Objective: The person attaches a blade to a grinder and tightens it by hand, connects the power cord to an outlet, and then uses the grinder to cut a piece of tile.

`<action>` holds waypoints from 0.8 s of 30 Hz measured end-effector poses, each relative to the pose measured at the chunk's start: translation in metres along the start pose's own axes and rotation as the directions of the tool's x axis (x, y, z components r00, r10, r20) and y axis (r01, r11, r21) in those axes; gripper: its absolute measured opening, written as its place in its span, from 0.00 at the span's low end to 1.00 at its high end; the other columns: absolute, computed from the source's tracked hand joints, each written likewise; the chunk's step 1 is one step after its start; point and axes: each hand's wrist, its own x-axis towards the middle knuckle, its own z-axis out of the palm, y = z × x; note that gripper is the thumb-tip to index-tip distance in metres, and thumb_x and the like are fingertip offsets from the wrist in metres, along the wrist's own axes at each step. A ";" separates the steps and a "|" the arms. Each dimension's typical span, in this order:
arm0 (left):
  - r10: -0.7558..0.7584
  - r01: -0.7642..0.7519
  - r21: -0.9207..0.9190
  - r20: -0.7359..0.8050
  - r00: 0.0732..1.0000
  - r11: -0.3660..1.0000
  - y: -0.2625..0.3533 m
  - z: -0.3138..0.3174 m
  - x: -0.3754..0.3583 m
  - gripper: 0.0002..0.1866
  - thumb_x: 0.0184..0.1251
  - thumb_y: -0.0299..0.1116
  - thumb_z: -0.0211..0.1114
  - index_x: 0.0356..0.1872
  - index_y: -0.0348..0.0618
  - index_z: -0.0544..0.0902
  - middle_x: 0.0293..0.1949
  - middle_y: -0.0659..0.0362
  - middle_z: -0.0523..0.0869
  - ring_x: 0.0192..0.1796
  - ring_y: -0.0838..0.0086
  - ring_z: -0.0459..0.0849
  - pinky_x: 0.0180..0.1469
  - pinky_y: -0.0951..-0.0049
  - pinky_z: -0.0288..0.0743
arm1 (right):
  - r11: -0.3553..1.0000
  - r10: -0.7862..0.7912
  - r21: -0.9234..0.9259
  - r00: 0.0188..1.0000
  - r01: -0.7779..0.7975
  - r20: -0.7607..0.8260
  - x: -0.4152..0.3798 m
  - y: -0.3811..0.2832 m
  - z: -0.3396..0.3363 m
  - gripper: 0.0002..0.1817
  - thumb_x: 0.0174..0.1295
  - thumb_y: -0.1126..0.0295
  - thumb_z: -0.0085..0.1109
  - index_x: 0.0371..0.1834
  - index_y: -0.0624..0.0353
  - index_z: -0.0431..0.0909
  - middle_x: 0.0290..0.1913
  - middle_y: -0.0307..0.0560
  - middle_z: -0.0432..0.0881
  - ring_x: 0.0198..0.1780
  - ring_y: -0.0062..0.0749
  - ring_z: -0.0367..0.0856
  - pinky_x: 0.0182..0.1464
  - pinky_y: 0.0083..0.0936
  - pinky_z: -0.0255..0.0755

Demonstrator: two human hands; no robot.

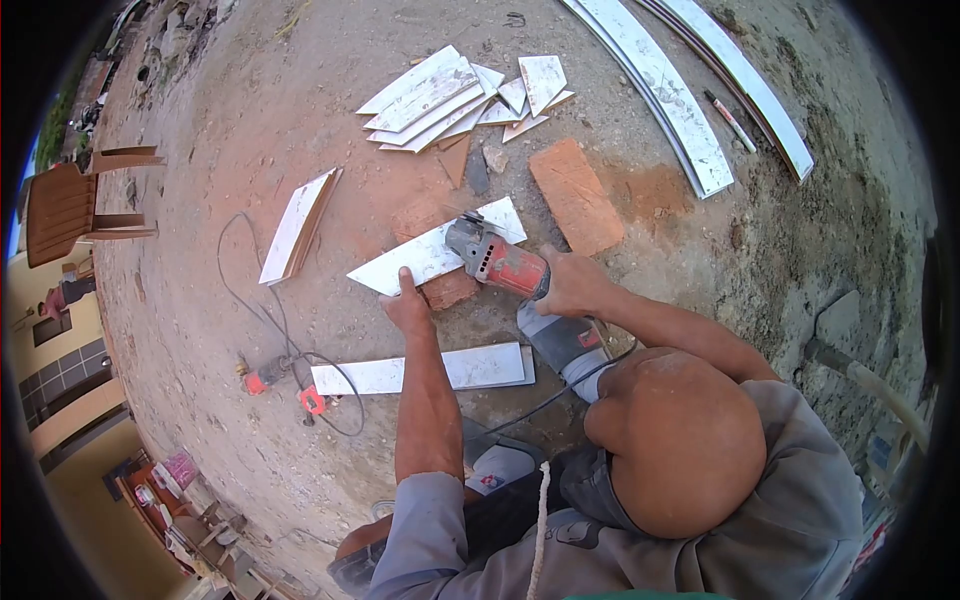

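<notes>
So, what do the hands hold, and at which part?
The right hand grips the red angle grinder by its rear body. The left hand presses down the near edge of the white tile.

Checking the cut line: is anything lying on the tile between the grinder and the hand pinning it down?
Nothing visible. The white tile is bare between the grinder, held by the right hand, and the left hand pressing its near edge.
</notes>
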 end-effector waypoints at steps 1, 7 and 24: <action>-0.003 0.003 -0.034 0.001 1.000 0.999 -0.003 0.000 0.002 0.28 0.64 0.36 0.70 0.55 0.22 0.71 0.50 0.45 0.81 0.49 0.63 0.82 0.49 0.65 0.77 | 1.000 0.001 0.002 1.000 -0.001 -0.001 0.001 -0.001 0.000 0.35 0.39 0.60 0.70 0.50 0.67 0.70 0.40 0.68 0.83 0.46 0.60 0.83 0.49 0.45 0.77; -0.005 0.005 -0.072 0.007 1.000 0.997 -0.004 0.000 0.003 0.26 0.65 0.33 0.69 0.55 0.23 0.70 0.50 0.46 0.81 0.48 0.65 0.83 0.46 0.66 0.79 | 1.000 -0.009 0.016 1.000 0.009 0.004 0.000 0.001 -0.001 0.35 0.38 0.60 0.70 0.51 0.68 0.70 0.40 0.67 0.83 0.46 0.60 0.83 0.49 0.45 0.77; 0.019 -0.019 -0.004 0.000 1.000 1.000 0.004 0.001 -0.005 0.33 0.62 0.42 0.72 0.54 0.21 0.70 0.51 0.42 0.80 0.51 0.60 0.81 0.55 0.62 0.74 | 1.000 -0.005 0.010 1.000 0.005 -0.005 0.007 0.000 0.002 0.36 0.38 0.59 0.69 0.51 0.68 0.70 0.40 0.70 0.82 0.46 0.63 0.82 0.50 0.45 0.76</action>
